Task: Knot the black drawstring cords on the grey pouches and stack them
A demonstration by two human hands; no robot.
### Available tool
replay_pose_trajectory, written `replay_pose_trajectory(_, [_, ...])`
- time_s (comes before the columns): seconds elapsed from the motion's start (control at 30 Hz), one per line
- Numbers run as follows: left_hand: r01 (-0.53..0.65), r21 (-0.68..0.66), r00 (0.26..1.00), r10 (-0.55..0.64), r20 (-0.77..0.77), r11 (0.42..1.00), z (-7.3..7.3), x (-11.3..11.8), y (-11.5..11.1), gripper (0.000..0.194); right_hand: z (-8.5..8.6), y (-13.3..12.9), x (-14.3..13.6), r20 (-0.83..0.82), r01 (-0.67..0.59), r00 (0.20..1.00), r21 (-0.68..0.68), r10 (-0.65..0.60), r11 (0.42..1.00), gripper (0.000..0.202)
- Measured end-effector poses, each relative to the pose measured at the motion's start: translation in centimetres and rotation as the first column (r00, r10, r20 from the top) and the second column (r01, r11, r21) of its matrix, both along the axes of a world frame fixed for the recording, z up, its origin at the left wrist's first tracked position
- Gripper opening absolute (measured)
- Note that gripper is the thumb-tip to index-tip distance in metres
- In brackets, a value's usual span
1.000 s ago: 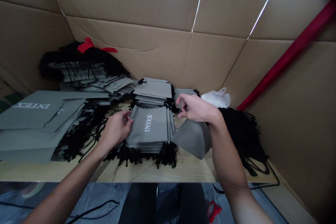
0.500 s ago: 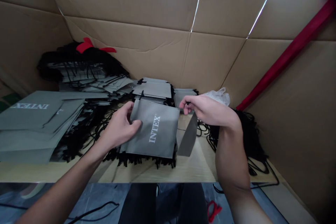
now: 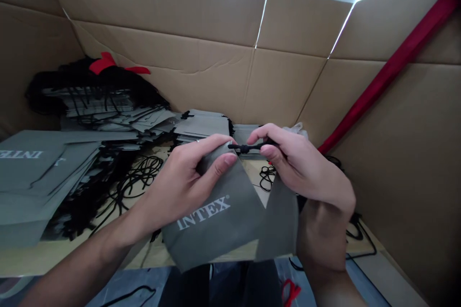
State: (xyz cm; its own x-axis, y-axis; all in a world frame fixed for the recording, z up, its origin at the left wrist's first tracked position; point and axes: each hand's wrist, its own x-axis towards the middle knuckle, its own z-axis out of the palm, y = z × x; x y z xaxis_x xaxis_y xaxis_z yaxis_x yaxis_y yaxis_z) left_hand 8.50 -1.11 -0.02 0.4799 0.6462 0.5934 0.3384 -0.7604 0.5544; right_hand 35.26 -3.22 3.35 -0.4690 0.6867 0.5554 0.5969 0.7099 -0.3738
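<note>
My left hand (image 3: 196,175) pinches the upper corner of a grey drawstring bag (image 3: 230,223) printed INTEX, which hangs tilted over the table's front edge. A knotted black cord (image 3: 245,148) comes out of that corner. Between thumb and index finger, my right hand (image 3: 291,160) grips the cord's other end, and the cord is stretched straight between both hands. A plain grey piece of fabric (image 3: 279,220) hangs below my right hand; how it is held is hidden.
Large grey bags (image 3: 32,187) with black cords are piled at the left. Behind them lies a stack topped with black cords (image 3: 118,79) and a red ribbon (image 3: 104,63). Smaller grey stacks (image 3: 201,124) stand by the cardboard wall (image 3: 201,86). Loose black cord (image 3: 144,172) lies on the table.
The bag has been lifted and turned, its print now slanting upward to the right. My left hand has moved right to its corner, and the cord is now stretched between my hands.
</note>
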Motion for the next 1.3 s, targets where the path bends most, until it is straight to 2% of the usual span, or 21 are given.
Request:
replay_pose_trajectory(0.1, [-0.009,0.074,0.999,0.006,0.043,0.997,0.2,0.1,0.3,0.018,0.0,-0.8,0.3,-0.022,0.017,1.000,0.034,-0.016,0.999,0.036])
replay_pose_trajectory(0.17, [-0.011,0.083,0.999,0.007,0.049,0.996,0.2,0.1,0.6,0.020,-0.1,-1.0,0.3,-0.044,0.014,0.999,0.062,-0.011,0.998,0.038])
replay_pose_trajectory(0.33, [0.055,0.056,0.998,-0.058,0.038,0.997,0.5,0.2,0.9,0.026,-0.4,-1.2,0.0,-0.241,-0.014,0.970,0.023,0.019,1.000,0.020])
replay_pose_trajectory(0.4, [0.134,0.016,0.991,-0.134,0.018,0.991,0.9,0.2,0.9,0.029,-0.5,-1.4,-0.3,-0.281,0.003,0.960,0.014,0.001,1.000,0.011])
replay_pose_trajectory(0.5, [0.233,-0.077,0.972,-0.235,-0.026,0.970,1.3,0.2,0.7,0.036,-0.4,-1.8,-0.9,-0.275,0.017,0.961,0.083,0.006,0.996,0.004])
replay_pose_trajectory(0.63, [0.191,-0.209,0.982,-0.189,0.029,0.959,0.6,0.1,0.4,0.034,-0.3,-2.0,-1.6,-0.265,0.004,0.963,0.155,0.038,0.988,0.010])
replay_pose_trajectory(0.73, [0.244,-0.299,0.970,-0.229,0.085,0.922,-0.1,0.1,0.2,0.033,-0.4,-2.0,-1.9,-0.263,0.002,0.964,0.159,0.041,0.987,0.014])
replay_pose_trajectory(0.9, [0.140,-0.146,0.985,-0.123,0.118,0.979,0.3,0.5,-0.5,0.035,-0.5,-2.0,-1.9,-0.276,0.004,0.960,0.159,0.040,0.987,0.018])
replay_pose_trajectory(1.1, [0.197,-0.045,0.980,-0.196,0.027,0.979,0.6,0.5,-0.2,0.034,-0.7,-1.8,-2.1,-0.290,0.017,0.957,0.137,0.024,0.990,0.014])
replay_pose_trajectory(1.3, [0.223,-0.008,0.973,-0.222,0.067,0.975,0.1,0.8,-0.1,0.032,-0.9,-1.7,-2.2,-0.291,0.015,0.956,0.144,0.027,0.990,0.016])
